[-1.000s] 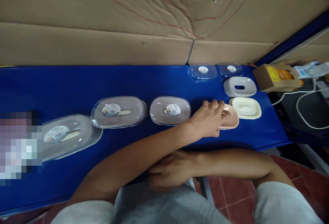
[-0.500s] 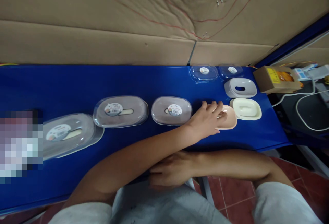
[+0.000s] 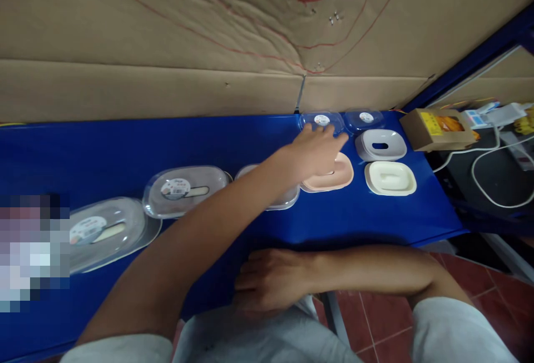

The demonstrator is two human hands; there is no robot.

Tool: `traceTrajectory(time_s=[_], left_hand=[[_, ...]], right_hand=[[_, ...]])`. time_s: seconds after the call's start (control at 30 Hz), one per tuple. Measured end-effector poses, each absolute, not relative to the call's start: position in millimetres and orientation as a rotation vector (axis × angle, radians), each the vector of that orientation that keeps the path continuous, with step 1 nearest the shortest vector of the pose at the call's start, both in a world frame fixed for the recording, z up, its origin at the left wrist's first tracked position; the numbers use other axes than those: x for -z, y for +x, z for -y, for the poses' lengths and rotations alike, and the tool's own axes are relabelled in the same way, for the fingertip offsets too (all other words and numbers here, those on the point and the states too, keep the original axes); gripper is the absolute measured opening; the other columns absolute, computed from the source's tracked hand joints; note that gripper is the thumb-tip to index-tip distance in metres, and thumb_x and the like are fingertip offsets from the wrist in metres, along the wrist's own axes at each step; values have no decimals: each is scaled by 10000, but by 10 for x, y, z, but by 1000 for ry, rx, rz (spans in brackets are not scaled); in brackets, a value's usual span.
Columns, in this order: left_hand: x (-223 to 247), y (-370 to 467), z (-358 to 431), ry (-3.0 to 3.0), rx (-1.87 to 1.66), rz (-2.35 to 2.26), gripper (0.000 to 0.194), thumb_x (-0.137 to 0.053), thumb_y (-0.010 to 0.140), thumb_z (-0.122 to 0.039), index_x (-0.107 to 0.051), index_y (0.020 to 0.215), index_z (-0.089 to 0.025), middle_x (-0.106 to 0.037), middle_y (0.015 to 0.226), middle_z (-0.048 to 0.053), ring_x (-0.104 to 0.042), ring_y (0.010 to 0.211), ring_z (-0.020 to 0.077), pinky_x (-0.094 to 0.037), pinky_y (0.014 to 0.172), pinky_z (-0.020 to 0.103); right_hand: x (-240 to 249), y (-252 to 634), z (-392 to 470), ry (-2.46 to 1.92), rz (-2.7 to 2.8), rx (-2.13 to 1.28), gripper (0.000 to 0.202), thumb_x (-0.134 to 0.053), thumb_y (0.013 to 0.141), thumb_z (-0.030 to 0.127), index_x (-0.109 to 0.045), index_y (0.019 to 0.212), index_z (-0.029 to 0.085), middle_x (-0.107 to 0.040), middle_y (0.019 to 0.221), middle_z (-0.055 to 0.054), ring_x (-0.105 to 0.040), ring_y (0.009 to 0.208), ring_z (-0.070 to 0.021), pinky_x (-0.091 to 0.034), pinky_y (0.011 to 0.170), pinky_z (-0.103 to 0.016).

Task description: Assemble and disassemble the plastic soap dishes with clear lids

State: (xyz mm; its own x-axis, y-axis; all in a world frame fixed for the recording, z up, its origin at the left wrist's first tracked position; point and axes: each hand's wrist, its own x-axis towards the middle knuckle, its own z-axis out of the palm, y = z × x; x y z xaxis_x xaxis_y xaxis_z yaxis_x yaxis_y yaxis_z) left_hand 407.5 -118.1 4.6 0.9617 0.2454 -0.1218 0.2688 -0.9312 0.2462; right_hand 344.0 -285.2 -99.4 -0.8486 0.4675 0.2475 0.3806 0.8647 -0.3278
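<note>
My left hand [image 3: 319, 149] reaches over the pink oval box [image 3: 344, 173], fingers spread at the near edge of a clear lid [image 3: 321, 120]; nothing shows in its grasp. The pink box stands close beside a clear-lidded box [image 3: 286, 199], which my left forearm partly covers. To the right are a pale yellow box [image 3: 390, 178] and a white box [image 3: 380, 145] with an oval slot, both uncovered. My right hand [image 3: 269, 279] rests with curled fingers near the table's front edge, holding nothing visible.
Farther left lie two more lidded boxes [image 3: 187, 190] [image 3: 108, 232]. A second clear lid [image 3: 365, 120] is at the back. A cardboard box [image 3: 436, 129] stands at the right end beside white cables [image 3: 478, 168]. A brown panel [image 3: 167, 90] rises behind the blue table [image 3: 104, 146].
The pink box has moved left, away from the pale yellow box and closer to the lidded one. My left hand has let go of it and moved up and left to the clear lid.
</note>
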Motion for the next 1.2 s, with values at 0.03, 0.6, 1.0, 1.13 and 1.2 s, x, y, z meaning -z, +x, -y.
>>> traceTrajectory(time_s=[0.03,0.6,1.0,1.13,1.2], left_hand=[[-49,4150,1067,2873,61,-435,562,-606,1070,-371,-514,1568,-126,-529,1590,263,-537,1452,434,-382,1202,608],[100,4275,816,2651,124,-587,929,-760,927,-462,-291,1697,-240,-412,1638,183,-539,1465,332,-460,1174,402],[111,3737,1499,2810,14,-334,748,-774,893,-334,-487,1574,-223,-536,1467,173,-649,1238,377,-526,1058,490],[167,3712,1460,2810,-13,-382,711,-763,896,-334,-498,1548,-232,-540,1459,167,-656,1193,368,-523,1043,494],[191,3701,1449,2799,-9,-387,719,-765,897,-349,-491,1551,-226,-527,1480,174,-644,1220,373,-518,1048,493]], right_hand=[[998,3441,2853,-634,2716,-383,265,-545,1116,325,-725,955,215,-736,906,-15,-663,846,-183,-458,721,-348],[1053,3408,2824,-663,2661,-380,265,-550,1114,296,-693,906,213,-713,868,-3,-658,832,-174,-421,716,-348],[1013,3402,2825,-683,2724,-423,319,-494,1136,341,-708,929,228,-763,937,-10,-665,880,-174,-455,765,-350],[1019,3405,2829,-683,2723,-437,302,-504,1131,340,-713,940,233,-761,935,-10,-665,884,-169,-459,770,-341],[1036,3407,2834,-665,2714,-433,287,-524,1121,343,-717,942,226,-755,933,-13,-664,877,-175,-460,763,-346]])
